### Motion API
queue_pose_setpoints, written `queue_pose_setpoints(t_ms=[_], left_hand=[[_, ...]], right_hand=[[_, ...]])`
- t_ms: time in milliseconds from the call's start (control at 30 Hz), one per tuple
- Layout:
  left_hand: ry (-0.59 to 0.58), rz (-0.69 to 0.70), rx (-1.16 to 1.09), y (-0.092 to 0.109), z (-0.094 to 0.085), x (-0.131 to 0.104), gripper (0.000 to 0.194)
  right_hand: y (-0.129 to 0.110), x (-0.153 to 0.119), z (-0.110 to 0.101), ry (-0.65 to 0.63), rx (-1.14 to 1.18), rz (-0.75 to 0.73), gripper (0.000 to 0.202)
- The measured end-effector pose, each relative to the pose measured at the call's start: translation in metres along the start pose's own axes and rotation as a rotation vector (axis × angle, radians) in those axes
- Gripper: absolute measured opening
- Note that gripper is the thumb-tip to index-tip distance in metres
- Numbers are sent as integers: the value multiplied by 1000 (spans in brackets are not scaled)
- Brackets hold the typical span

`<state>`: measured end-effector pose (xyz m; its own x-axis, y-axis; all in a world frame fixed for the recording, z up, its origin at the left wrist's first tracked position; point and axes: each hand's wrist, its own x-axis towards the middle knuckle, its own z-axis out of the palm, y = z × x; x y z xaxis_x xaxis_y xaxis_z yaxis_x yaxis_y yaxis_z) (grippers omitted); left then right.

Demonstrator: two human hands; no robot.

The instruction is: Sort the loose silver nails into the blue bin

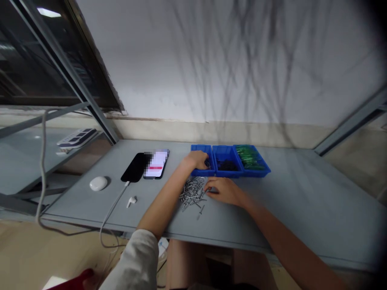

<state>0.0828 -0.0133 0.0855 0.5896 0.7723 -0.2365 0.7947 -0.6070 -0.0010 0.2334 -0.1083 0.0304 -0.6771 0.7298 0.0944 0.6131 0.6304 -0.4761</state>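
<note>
My left hand reaches into the leftmost of three blue bins, fingers curled inside it; what it holds is hidden. My right hand rests on the grey table, fingertips touching the right edge of a loose pile of silver screws. The middle blue bin holds small dark parts. The right blue bin holds green parts.
Two phones lie side by side at the table's left, one on a white cable. A white earbud case and a single earbud lie nearby. A power strip sits on the lower left shelf.
</note>
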Motion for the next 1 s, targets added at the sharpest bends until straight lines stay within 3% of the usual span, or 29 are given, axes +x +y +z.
queue_pose_setpoints(t_ms=[200,533,800,1000], left_hand=[[58,-82,21,5,6,2,46],[108,-45,23,-1,19,10,44],[131,-17,16,-4,23,14,39],[145,5,13,-9,26,17,36]], right_hand=[[2,1,0,0,19,-4,13],[1,0,-11,22,155,52,10],[5,1,-11,25,427,108,11],[7,-1,-13,106,587,138,18]])
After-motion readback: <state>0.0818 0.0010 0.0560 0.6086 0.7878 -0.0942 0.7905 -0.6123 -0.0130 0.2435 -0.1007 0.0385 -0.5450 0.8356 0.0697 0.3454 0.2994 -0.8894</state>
